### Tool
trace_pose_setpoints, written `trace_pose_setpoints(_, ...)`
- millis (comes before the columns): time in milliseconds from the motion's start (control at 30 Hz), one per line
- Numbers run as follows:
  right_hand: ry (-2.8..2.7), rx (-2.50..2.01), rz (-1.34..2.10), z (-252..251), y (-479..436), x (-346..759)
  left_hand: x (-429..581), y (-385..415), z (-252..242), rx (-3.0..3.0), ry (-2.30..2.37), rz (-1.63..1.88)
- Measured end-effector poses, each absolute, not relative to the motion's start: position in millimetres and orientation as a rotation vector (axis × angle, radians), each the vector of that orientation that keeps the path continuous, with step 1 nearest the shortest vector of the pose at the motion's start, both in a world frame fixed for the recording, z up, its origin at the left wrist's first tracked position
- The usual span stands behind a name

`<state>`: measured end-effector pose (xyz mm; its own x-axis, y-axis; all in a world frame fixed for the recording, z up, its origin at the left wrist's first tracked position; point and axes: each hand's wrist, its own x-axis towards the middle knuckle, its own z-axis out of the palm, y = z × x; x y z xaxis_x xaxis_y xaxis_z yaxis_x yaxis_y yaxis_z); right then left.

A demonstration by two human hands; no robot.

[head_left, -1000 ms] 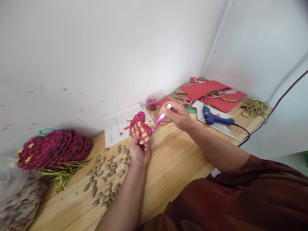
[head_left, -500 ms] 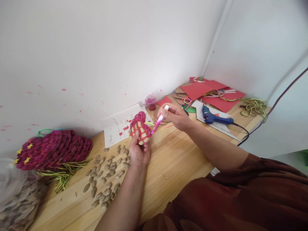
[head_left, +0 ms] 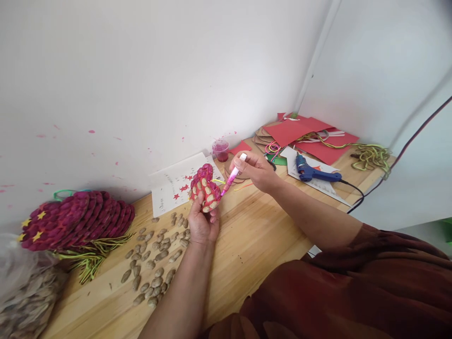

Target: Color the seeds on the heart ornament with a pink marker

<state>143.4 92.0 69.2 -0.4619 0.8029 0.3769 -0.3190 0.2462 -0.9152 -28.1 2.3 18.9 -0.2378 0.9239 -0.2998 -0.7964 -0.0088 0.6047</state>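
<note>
We hold a white-and-pink brush-like tool (head_left: 234, 175) at a peanut-covered piece (head_left: 205, 186).
Our left grip (head_left: 204, 225) pinches the piece above the bench (head_left: 254, 240); our right grip (head_left: 257, 172) pinches the tool, tip at the piece's right edge. Loose peanuts (head_left: 159, 272) lie to the left.

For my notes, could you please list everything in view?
craft piece: one, red and magenta, centre
pen or brush: one, white-pink, centre
peanuts: many, tan, left
stacked pieces: several, magenta, left
bag: one, clear, front left
papers: at least two, white, centre and right
cup: one, pinkish, back
cardboard: several, brown, back
card sheets: several, red, back
glue gun: one, blue, right
cord tangle: one, green, right
table: one, tan, beneath
walls: two, white, behind
garment: one, maroon, front right
left hand: one, bare, centre
right hand: one, bare, centre
</note>
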Motion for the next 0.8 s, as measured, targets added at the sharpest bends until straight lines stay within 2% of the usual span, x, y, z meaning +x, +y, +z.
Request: trace_pose_setpoints(800, -1.24, -0.707, 1.435, 58, 99, 131, -26, 0, 24, 0.26, 0.786, 1.571)
